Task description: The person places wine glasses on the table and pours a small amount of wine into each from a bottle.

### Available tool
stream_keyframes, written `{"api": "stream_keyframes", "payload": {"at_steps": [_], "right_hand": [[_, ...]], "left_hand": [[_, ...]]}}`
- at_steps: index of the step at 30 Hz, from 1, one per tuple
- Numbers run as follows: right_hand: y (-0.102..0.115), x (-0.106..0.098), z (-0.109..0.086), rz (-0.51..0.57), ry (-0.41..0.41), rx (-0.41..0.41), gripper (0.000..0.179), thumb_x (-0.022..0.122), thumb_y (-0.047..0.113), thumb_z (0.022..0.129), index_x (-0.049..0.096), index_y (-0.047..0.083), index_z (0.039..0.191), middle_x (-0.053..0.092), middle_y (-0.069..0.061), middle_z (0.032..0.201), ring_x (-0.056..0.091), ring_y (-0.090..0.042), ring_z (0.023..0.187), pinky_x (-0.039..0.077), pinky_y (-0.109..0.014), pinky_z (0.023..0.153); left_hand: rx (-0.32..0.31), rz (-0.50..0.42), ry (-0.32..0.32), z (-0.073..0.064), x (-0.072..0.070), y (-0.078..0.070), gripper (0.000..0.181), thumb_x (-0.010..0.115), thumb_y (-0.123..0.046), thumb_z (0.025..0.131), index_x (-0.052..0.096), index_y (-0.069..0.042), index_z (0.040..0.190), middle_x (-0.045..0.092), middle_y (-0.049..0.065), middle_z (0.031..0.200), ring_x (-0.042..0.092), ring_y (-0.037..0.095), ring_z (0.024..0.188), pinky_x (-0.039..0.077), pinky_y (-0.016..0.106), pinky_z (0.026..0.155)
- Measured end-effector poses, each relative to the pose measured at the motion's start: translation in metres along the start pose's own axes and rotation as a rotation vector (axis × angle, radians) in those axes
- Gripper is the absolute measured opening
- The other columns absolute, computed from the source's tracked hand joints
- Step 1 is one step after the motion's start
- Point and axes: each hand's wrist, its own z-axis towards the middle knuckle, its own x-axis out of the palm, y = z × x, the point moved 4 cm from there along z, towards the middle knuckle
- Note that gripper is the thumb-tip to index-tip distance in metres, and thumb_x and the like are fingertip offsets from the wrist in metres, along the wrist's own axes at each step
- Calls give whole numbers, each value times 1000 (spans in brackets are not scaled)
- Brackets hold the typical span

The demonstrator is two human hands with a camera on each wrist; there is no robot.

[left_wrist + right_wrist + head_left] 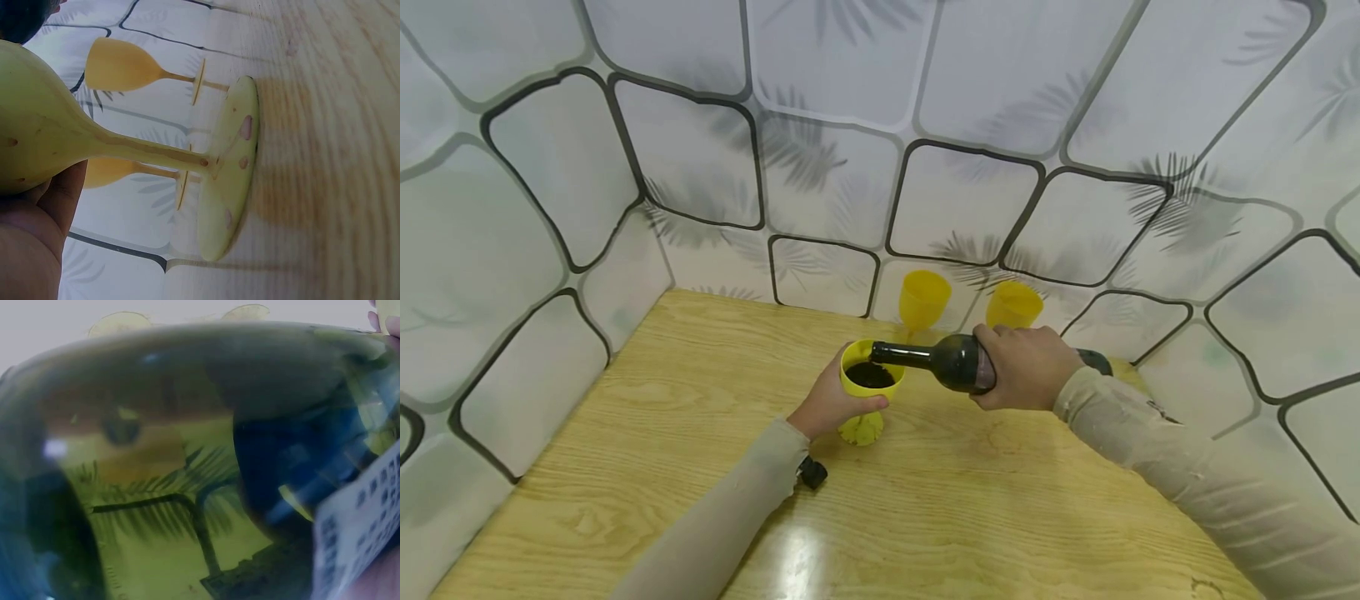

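My left hand (835, 396) grips a yellow goblet (861, 430) round its bowl, thumb across the near side. Dark liquid (869, 375) stands inside the bowl. In the left wrist view the goblet's stem (150, 152) and speckled foot (237, 175) show, the foot right at the tabletop. A dark green glass wine bottle (957, 363) lies nearly level in my right hand (1033, 367), fingers wrapped round its body. Its mouth overlaps the goblet's rim from the right. Up close, the right wrist view shows the bottle's shiny glass (156, 444) and a white printed label (356, 531).
Two more yellow goblets, the left one (924, 298) and the right one (1013, 305), stand at the back of the wood-grain table (970, 517), close to the patterned wall (827, 192). Walls also rise on both sides. A small black object (812, 472) shows beside my left sleeve.
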Motion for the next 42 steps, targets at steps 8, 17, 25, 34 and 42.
{"api": "stream_keyframes", "payload": {"at_steps": [8, 17, 25, 34, 42], "right_hand": [[0, -1, 0, -4, -2, -3, 60, 85, 53, 68, 55, 13, 103, 57, 4, 74, 51, -14, 56, 48, -36, 50], [1, -2, 0, 3, -1, -3, 59, 85, 51, 69, 54, 13, 102, 57, 4, 74, 52, -14, 56, 48, -36, 50], [1, -2, -1, 1, 2, 3, 59, 85, 52, 68, 55, 14, 102, 56, 5, 74, 51, -14, 56, 47, -36, 51], [2, -1, -3, -10, -12, -2, 60, 85, 52, 68, 55, 13, 102, 56, 4, 73, 51, -14, 55, 48, -37, 50], [2, 0, -5, -12, -19, 4, 60, 85, 53, 68, 55, 13, 102, 56, 4, 73, 52, -14, 55, 49, -37, 50]], "left_hand": [[-2, 0, 0, 0, 0, 0, 80, 90, -16, 80, 42, -16, 145, 57, 9, 132, 60, 25, 114, 50, 44, 102], [-12, 10, 1, -1, 0, 0, 80, 89, -15, 81, 42, -15, 145, 57, 10, 132, 60, 25, 114, 50, 44, 102], [-18, 14, -8, -1, 0, -1, 81, 90, -16, 81, 42, -15, 146, 57, 10, 132, 60, 25, 114, 50, 44, 102], [-48, 30, -27, -1, -1, -2, 81, 89, -13, 80, 42, -16, 147, 57, 9, 133, 59, 26, 115, 49, 47, 103], [-52, 33, -31, -1, 1, -3, 81, 87, -9, 82, 41, -15, 148, 56, 9, 133, 59, 26, 114, 50, 47, 103]]}}
